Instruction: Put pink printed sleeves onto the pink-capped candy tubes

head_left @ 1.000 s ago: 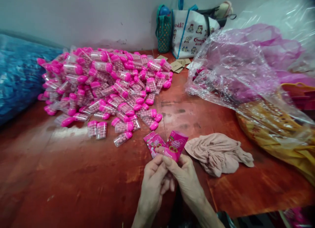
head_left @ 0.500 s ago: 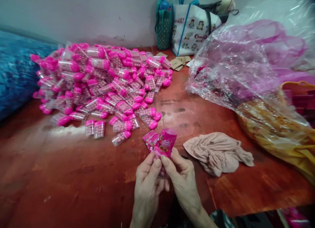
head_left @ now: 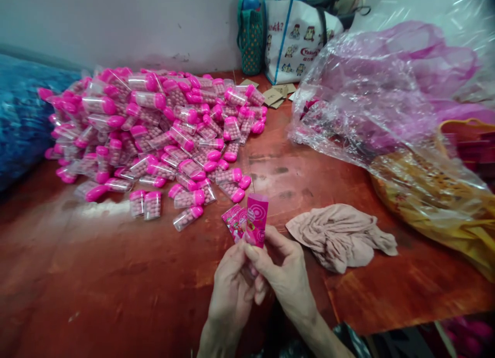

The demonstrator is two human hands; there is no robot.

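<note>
My left hand (head_left: 228, 283) is closed around a small clear bottle of pink candy balls (head_left: 252, 270), mostly hidden by the fingers. A pink printed shrink sleeve (head_left: 256, 221) stands upright above it, pinched at its lower end by my right hand (head_left: 288, 275). The thumbs almost meet there; how far the sleeve covers the bottle I cannot tell. Just behind my left fingertips lie more flat pink printed sleeves (head_left: 232, 221) on the red-brown table (head_left: 116, 286). Ahead and to the left is a big heap of clear candy bottles with bright pink caps (head_left: 162, 126).
A crumpled beige cloth (head_left: 342, 237) lies right of my hands. Farther right, clear plastic film (head_left: 348, 115) drapes over a yellow basket (head_left: 417, 193). Against the wall stand a white tote bag (head_left: 294, 43) and a green bottle holder (head_left: 250, 43). A blue bag (head_left: 23, 115) bulges at left.
The pink sleeve has turned from a tilted, broad side to a narrower, more upright one between my fingers. The view has shifted slightly; the bottle heap looks the same.
</note>
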